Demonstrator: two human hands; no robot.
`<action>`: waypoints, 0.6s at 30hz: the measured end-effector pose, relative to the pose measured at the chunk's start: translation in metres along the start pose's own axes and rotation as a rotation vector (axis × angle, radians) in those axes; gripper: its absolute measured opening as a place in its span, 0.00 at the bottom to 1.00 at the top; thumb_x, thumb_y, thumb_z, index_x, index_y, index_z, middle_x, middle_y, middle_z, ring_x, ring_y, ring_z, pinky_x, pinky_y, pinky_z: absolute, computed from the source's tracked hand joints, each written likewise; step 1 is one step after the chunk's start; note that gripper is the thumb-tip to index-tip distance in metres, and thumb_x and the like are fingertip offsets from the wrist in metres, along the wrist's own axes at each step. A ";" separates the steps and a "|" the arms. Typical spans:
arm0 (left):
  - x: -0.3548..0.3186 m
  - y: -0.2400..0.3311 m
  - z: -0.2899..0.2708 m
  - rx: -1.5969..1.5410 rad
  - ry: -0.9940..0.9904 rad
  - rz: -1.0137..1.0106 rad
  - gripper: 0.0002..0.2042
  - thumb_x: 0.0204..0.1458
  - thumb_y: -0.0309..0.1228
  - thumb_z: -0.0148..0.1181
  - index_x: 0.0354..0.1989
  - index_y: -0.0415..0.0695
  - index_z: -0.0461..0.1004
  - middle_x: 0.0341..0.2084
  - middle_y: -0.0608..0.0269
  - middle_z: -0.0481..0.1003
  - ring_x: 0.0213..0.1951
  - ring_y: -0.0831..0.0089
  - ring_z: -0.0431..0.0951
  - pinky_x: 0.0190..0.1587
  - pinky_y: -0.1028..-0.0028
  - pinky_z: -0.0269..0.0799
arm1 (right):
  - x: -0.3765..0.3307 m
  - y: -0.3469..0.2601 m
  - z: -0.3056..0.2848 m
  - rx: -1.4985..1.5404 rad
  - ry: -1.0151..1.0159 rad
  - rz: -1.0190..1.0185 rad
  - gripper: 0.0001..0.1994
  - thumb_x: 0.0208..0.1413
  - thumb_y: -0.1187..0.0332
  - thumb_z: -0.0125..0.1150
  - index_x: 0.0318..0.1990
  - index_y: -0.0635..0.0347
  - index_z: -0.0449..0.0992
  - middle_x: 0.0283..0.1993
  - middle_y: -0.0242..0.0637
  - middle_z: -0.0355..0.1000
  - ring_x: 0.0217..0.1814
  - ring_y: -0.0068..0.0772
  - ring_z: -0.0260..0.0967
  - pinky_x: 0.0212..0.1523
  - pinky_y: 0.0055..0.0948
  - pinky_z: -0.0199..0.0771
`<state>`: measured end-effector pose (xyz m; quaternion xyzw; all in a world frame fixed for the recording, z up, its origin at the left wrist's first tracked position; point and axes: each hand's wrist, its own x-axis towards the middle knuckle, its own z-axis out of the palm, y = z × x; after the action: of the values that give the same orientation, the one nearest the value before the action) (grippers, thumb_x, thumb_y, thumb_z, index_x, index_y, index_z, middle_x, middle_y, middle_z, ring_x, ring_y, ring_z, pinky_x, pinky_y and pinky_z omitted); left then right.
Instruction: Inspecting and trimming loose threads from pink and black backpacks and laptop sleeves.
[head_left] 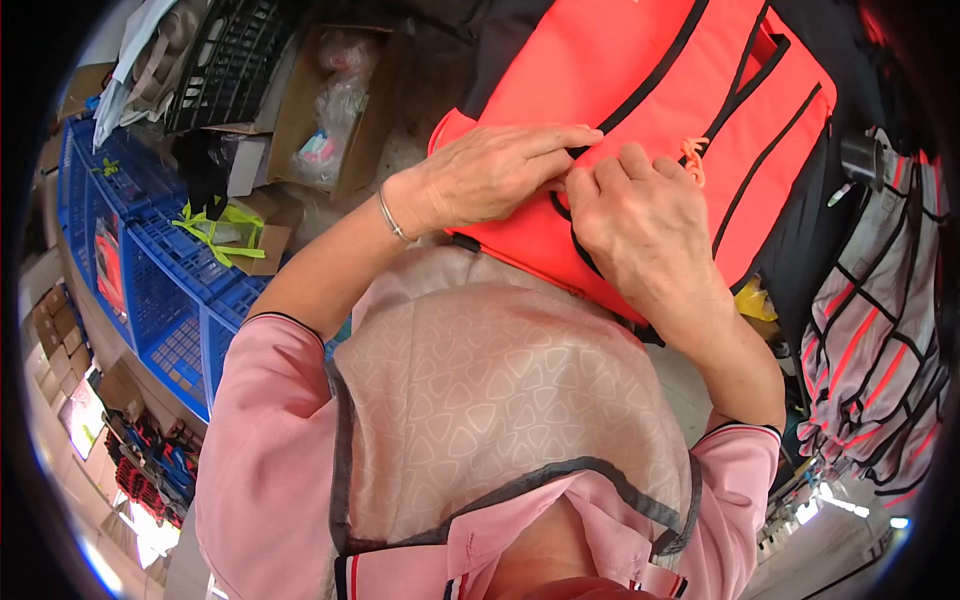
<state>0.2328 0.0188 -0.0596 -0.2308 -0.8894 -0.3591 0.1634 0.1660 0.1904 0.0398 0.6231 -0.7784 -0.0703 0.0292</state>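
Note:
A bright orange-red fabric bag point(640, 60) with black trim lies in front of me. My left hand point(490, 172) rests over its near left part, fingers long and together, thumb tucked beneath against the black edging. Close beside it, my right hand point(645, 215) has its fingers curled down onto the same spot. The fingertips of both hands meet there, and what they pinch is partly hidden under them. A black strip curves out from below my right hand. An orange knotted cord point(693, 160) sits on the bag just past my right knuckles.
Blue plastic crates point(165, 270) stand to the left, with a neon-yellow strap point(225, 230) on top. Behind them are a cardboard box point(335, 110) of plastic-wrapped items and a black crate point(232, 65). Grey striped pieces point(870, 320) with black and red bands hang at right.

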 end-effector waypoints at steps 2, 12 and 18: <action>-0.001 -0.002 0.001 0.007 -0.006 0.002 0.07 0.49 0.23 0.58 0.35 0.35 0.73 0.55 0.52 0.71 0.50 0.59 0.77 0.48 0.67 0.77 | 0.000 -0.002 0.002 -0.021 -0.057 -0.011 0.05 0.45 0.69 0.62 0.25 0.57 0.72 0.22 0.32 0.68 0.31 0.31 0.69 0.31 0.30 0.67; -0.021 0.000 -0.046 -0.701 -0.259 -0.392 0.07 0.57 0.22 0.54 0.27 0.35 0.72 0.46 0.50 0.77 0.47 0.63 0.79 0.47 0.67 0.76 | -0.046 0.039 0.009 0.559 0.146 0.458 0.15 0.45 0.60 0.73 0.33 0.59 0.76 0.26 0.31 0.75 0.33 0.32 0.75 0.30 0.33 0.73; 0.021 0.018 -0.026 -0.752 -0.105 -0.815 0.21 0.55 0.20 0.54 0.59 0.41 0.64 0.49 0.52 0.74 0.49 0.65 0.78 0.49 0.71 0.75 | -0.068 -0.012 0.015 0.965 -0.090 0.586 0.22 0.39 0.70 0.75 0.45 0.60 0.75 0.39 0.38 0.78 0.39 0.36 0.80 0.38 0.30 0.78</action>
<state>0.2278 0.0178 -0.0225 0.0717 -0.7243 -0.6739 -0.1267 0.1910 0.2555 0.0263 0.3201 -0.8633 0.2778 -0.2740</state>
